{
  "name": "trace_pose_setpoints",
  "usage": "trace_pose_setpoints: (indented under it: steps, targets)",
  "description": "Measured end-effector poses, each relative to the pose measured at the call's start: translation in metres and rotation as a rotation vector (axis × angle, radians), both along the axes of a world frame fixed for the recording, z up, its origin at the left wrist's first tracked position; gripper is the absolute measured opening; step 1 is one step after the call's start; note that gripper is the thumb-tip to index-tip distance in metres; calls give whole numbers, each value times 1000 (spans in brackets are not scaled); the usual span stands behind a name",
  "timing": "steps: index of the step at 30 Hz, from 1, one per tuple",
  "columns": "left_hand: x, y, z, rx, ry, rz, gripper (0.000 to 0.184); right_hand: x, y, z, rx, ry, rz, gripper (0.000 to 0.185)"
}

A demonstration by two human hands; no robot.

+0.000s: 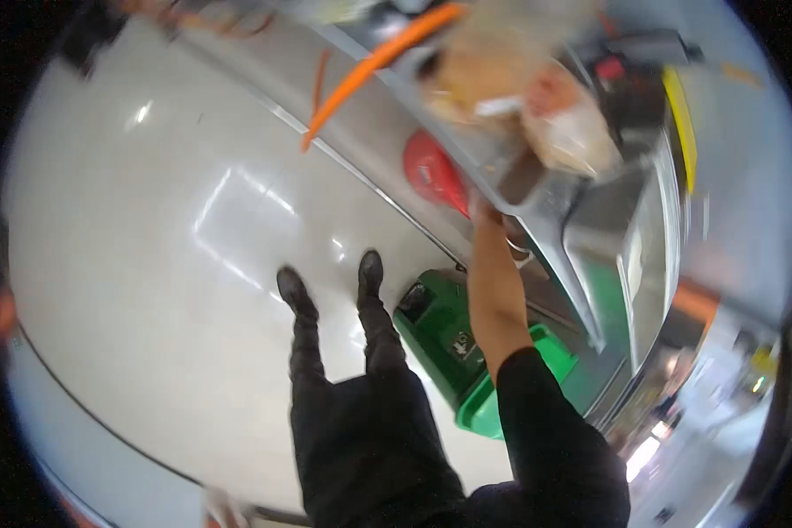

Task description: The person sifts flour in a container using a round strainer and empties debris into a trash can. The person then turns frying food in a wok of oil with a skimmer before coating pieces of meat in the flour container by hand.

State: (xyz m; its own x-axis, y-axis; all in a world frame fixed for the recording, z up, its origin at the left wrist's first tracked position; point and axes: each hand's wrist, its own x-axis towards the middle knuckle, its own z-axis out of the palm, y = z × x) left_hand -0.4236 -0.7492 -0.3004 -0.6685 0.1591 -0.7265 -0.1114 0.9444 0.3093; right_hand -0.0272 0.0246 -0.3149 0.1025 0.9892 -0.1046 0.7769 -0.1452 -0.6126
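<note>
My right hand reaches down beside the front edge of a metal counter. Its fingers are partly hidden and seem closed round the narrow end of a red, rounded, tapering thing, whose kind I cannot make out. That thing sits low against the counter's front. At the bottom edge, a pale blurred shape looks like my left hand; its fingers are smeared. On the counter, near my right hand, lies a clear bag with reddish and pale contents, beside blurred brownish packs.
Under my right arm stands a dark green bin with a bright green container beside it. An orange bar crosses above the counter's front edge. A yellow strip lies farther back. The pale floor is shiny.
</note>
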Motion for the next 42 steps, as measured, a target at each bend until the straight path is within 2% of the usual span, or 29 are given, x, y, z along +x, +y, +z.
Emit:
trace_pose_setpoints:
  steps: [6, 9, 12, 14, 15, 16, 18, 20, 21, 22, 24, 25, 27, 28, 29, 31, 33, 34, 35, 36, 37, 39, 41, 42]
  targets:
    - [87, -30, 83, -133, -451, 182, 41, -12, 11, -3, -73, 89, -177, 30]
    - [98, -28, 114, -147, -565, 159, 43, -19, -8, 9, -135, 211, -235, 29]
    - [68, -14, 107, -10, -543, 10, 46, -22, -45, 34, -196, 391, -302, 28]
    - [31, 25, 57, 321, -276, -300, 44, -27, -85, 61, -247, 568, -358, 27]
    - [27, 75, 76, 226, -349, -184, 46, -27, -112, 77, -278, 677, -388, 27]
    - [34, 167, 124, 129, -411, -65, 47, -27, -140, 94, -308, 793, -424, 27]
    - [23, 243, 137, 354, -306, -419, 44, -23, -203, 135, -368, 1023, -504, 26]
    - [61, 347, 214, 523, -436, -358, 43, -16, -270, 183, -413, 1228, -586, 26]
    - [75, 384, 245, 585, -485, -445, 42, -12, -305, 208, -419, 1324, -629, 26]
    - [89, 418, 269, 652, -537, -533, 42, -5, -337, 236, -411, 1403, -673, 25]
    - [118, 471, 307, 740, -738, -524, 47, 8, -396, 300, -385, 1460, -780, 25]
    - [138, 495, 334, 800, -823, -565, 48, 14, -411, 351, -444, 1225, -856, 22]
    - [179, 537, 369, 890, -916, -668, 47, 28, -440, 389, -237, 913, -1071, 25]
    - [199, 557, 379, 923, -920, -737, 46, 48, -452, 404, -176, 807, -1055, 29]
    - [221, 577, 387, 977, -910, -737, 47, 69, -463, 395, 59, 766, -1062, 32]
    - [267, 621, 393, 1059, -819, -764, 50, 99, -435, 463, 171, 571, -1178, 30]
    - [306, 660, 413, 1039, -621, -816, 58, 172, -438, 432, 270, 222, -1109, 28]
    - [325, 675, 426, 993, -502, -839, 63, 187, -416, 453, 309, 433, -1174, 24]
    - [338, 703, 402, 983, -409, -871, 69, 206, -391, 474, 347, 647, -1228, 20]
    - [350, 732, 376, 975, -312, -899, 75, 244, -373, 450, 466, 609, -1185, 19]
    - [359, 744, 376, 891, -178, -1000, 73, 279, -355, 424, 581, 572, -1138, 18]
    - [377, 769, 384, 722, 99, -1174, 71, 319, -310, 433, 617, 116, -992, 15]
    - [387, 770, 400, 597, 57, -1194, 64, 353, -276, 438, 535, -57, -1010, 15]
    - [389, 777, 386, 606, 91, -1212, 59, 366, -262, 438, 494, -146, -1011, 15]
